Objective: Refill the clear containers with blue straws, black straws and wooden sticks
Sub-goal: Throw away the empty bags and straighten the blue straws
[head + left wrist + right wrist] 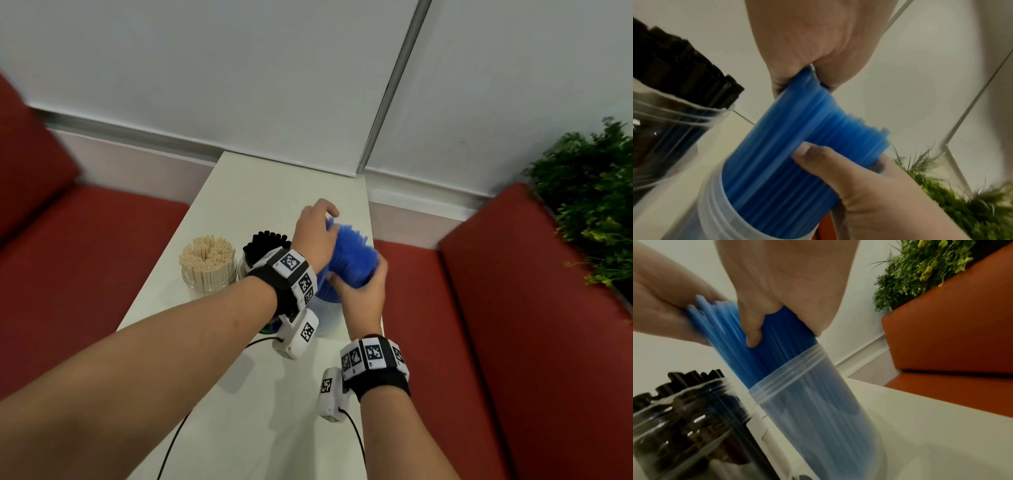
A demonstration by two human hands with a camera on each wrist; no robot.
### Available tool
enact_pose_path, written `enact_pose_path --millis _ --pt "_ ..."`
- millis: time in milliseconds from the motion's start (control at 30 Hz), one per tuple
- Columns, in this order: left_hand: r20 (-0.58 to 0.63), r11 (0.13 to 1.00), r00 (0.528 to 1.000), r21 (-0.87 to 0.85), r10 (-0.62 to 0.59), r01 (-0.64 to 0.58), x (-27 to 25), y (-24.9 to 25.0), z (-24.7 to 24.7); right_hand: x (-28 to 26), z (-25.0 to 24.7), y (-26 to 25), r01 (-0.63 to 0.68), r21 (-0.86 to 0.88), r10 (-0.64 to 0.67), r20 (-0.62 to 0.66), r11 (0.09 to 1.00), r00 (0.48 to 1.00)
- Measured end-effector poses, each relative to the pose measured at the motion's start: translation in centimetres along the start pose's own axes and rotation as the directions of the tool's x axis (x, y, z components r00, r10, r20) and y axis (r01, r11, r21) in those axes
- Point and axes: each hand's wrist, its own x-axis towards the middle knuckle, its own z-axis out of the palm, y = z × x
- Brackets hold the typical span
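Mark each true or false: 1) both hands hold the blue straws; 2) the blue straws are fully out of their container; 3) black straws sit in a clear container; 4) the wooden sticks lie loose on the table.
1) True: the left hand and right hand both grip the blue straws.
2) False: their lower ends are inside the clear container.
3) True: the black straws stand in a clear jar.
4) False: the wooden sticks stand upright in their own jar.

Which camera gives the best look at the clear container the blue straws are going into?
The right wrist view: the clear container shows its threaded rim and wall, blue straws inside. The left wrist view shows only its rim; the head view mostly hides it behind both hands.
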Motion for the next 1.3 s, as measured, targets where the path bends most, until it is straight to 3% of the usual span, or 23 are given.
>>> enact_pose_path --millis 67,133,233,300,333,400,533,700,800,867,967,1033,1100,1200,1300 --pt "-0.106 0.999 0.994 -0.036 -0.009 0.005 0.2 0.2 -0.7 -0.4 -0.5 -0.5 0.038 0.013 -0.037 -0.049 0.999 0.998" --pt "-0.122 0.999 0.992 -0.032 0.011 -0.015 0.3 0.2 -1.0 -0.9 -0.6 -1.0 0.059 0.012 -0.058 -0.071 0.998 0.996" --pt "0.117 0.995 0.992 0.085 0.043 -0.053 -0.4 -0.6 -0.3 -1.5 -0.2 -1.2 0.085 -0.09 -0.084 0.022 0.992 0.996" --pt "0.308 0.981 0.951 0.186 -0.006 -0.054 -1.1 -1.2 0.5 -1.5 0.0 -1.0 0.08 -0.155 -0.072 0.056 0.985 0.996" --pt "0.342 0.981 0.939 0.19 -0.034 -0.033 -1.3 -1.4 0.8 -1.4 0.0 -0.9 0.071 -0.166 -0.066 0.04 0.984 0.997" --pt "0.322 0.989 0.945 0.147 -0.047 -0.001 -1.4 -1.3 0.7 -1.4 0.0 -0.7 0.053 -0.171 -0.053 0.008 0.984 0.999" --pt "0.348 0.987 0.937 0.158 -0.039 -0.017 -1.2 -1.1 -0.6 -2.0 0.3 -1.1 0.036 -0.163 -0.025 0.069 0.986 0.997" --pt "0.34 0.969 0.94 0.233 0.004 -0.088 -1.1 -1.5 -1.8 -1.7 0.8 -0.8 -0.012 -0.287 -0.011 -0.079 0.958 0.997" --pt "0.427 0.97 0.904 0.231 -0.029 -0.078 -1.0 -1.5 -2.2 -1.3 1.3 -0.6 -0.045 -0.139 0.059 0.097 0.989 0.994" --pt "0.472 0.981 0.882 0.176 -0.013 -0.08 -1.0 -1.1 -2.5 -1.3 1.3 -0.6 -0.069 -0.091 0.079 0.106 0.993 0.991" --pt "0.299 0.985 0.951 0.126 0.074 -0.116 -0.5 -0.6 -4.4 -2.8 1.0 -0.8 -0.026 -0.178 0.017 -0.052 0.984 0.999" --pt "0.106 0.989 0.993 0.133 0.055 -0.069 0.0 -0.8 -6.4 -4.1 1.2 -1.5 0.166 -0.189 -0.195 -0.15 0.968 0.969" --pt "-0.091 0.998 0.995 0.054 -0.026 0.031 -0.4 -1.9 -8.4 -4.8 2.3 -2.7 0.353 -0.216 -0.389 -0.151 0.91 0.909" --pt "-0.3 0.995 0.949 -0.074 -0.092 0.073 -4.0 -4.2 -9.7 -4.7 5.5 -5.2 0.504 -0.227 -0.499 0.083 0.833 0.862" --pt "-0.261 0.991 0.957 -0.088 -0.122 0.102 -8.2 -7.1 -8.9 -3.3 9.1 -7.4 0.573 -0.332 -0.445 0.388 0.75 0.807"
